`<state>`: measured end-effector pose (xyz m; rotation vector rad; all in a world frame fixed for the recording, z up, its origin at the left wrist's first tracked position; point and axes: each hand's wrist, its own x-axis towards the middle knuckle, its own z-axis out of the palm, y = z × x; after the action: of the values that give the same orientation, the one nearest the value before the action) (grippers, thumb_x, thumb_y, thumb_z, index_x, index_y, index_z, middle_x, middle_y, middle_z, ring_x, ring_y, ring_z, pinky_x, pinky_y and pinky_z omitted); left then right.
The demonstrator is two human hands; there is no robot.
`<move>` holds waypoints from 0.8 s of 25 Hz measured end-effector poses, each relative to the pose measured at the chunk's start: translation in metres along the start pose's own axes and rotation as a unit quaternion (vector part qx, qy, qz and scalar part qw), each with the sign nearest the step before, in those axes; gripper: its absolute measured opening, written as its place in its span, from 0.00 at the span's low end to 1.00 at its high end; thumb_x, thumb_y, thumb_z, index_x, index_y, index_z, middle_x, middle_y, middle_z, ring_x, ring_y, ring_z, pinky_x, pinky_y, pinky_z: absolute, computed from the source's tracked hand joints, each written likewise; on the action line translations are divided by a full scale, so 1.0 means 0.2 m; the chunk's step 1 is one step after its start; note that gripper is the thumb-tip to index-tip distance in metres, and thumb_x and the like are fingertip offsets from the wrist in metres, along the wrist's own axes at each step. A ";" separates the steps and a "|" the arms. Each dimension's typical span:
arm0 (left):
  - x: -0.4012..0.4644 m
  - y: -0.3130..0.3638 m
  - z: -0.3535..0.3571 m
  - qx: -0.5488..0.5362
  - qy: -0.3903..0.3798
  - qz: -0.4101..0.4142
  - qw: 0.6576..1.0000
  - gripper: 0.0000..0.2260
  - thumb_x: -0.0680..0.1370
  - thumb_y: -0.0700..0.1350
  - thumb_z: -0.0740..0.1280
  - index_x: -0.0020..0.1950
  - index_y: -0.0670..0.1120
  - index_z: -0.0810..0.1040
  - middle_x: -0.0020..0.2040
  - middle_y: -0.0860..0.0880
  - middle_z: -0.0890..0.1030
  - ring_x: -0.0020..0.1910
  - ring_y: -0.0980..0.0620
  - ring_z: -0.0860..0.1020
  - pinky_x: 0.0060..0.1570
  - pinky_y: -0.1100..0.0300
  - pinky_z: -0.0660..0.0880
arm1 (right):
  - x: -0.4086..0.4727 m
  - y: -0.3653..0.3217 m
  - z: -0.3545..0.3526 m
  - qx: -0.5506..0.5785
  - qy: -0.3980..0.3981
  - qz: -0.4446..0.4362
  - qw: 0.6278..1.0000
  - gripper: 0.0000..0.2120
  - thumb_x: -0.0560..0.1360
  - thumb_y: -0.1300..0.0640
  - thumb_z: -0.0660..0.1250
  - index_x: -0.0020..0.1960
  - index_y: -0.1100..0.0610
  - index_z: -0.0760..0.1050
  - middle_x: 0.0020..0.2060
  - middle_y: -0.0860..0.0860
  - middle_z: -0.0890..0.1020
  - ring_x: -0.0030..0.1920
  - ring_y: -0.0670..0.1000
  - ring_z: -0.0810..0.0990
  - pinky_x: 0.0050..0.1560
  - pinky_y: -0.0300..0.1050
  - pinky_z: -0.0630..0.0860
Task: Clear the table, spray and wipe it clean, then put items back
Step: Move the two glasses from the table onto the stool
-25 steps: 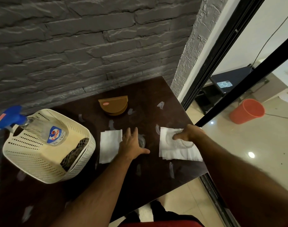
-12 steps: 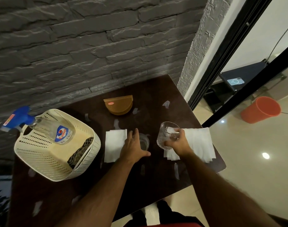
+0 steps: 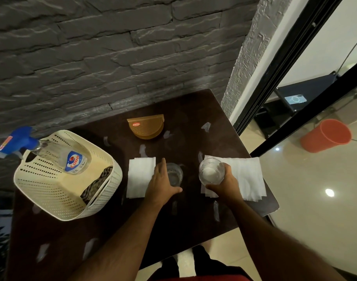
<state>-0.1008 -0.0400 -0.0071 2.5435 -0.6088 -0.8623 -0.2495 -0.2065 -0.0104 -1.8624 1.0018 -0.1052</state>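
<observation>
Clearing looks barely begun. At frame centre the right hand (image 3: pixel 224 184) grasps a glass (image 3: pixel 211 173) tilted above napkins (image 3: pixel 245 179). The left hand (image 3: pixel 160 184) curls around a second glass (image 3: pixel 174 175) standing on the table (image 3: pixel 181 224), beside another napkin (image 3: pixel 139 177). Left: the basket (image 3: pixel 58 199) holds the spray bottle (image 3: pixel 52 155). Farther up, a brown holder (image 3: pixel 146 127) awaits removal. Spraying and wiping appear outstanding.

wall (image 3: pixel 116 57): dark grey stone brick | floor (image 3: pixel 307 209): glossy beige tile | door frame (image 3: pixel 279 63): black

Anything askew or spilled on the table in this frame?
The cream basket sits tipped on its side, with the spray bottle lying in it, nozzle poking over the rim. Pale streaks dot the dark table. No spill visible.
</observation>
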 end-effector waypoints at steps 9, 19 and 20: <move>-0.08 -0.02 0.14 -0.238 0.125 -0.064 0.961 0.49 0.61 0.50 0.82 0.75 0.50 0.57 0.71 0.48 0.69 0.69 0.46 0.69 0.65 0.52 0.70 | 0.05 -0.02 -0.06 -0.027 -0.069 -0.009 0.997 0.48 0.60 0.52 0.82 0.72 0.49 0.58 0.58 0.43 0.72 0.58 0.46 0.73 0.55 0.39 0.69; -0.20 -0.02 0.12 -0.297 0.231 -0.082 0.923 0.39 0.60 0.51 0.81 0.67 0.56 0.66 0.62 0.55 0.75 0.61 0.53 0.74 0.59 0.59 0.74 | 0.09 -0.12 -0.06 -0.132 -0.099 -0.120 0.979 0.41 0.60 0.47 0.80 0.67 0.51 0.64 0.60 0.50 0.77 0.58 0.51 0.77 0.53 0.43 0.74; -0.24 -0.03 0.12 -0.305 0.245 -0.084 0.916 0.39 0.60 0.50 0.81 0.66 0.56 0.67 0.62 0.55 0.76 0.61 0.54 0.74 0.58 0.61 0.73 | 0.08 -0.16 -0.04 -0.133 -0.105 -0.139 0.976 0.41 0.59 0.45 0.80 0.66 0.50 0.65 0.59 0.49 0.78 0.57 0.50 0.78 0.52 0.43 0.75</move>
<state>-0.1475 -0.0150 -0.0051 2.1115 0.0442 -0.3449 -0.2232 -0.2169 0.0132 -2.2004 0.6281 0.0624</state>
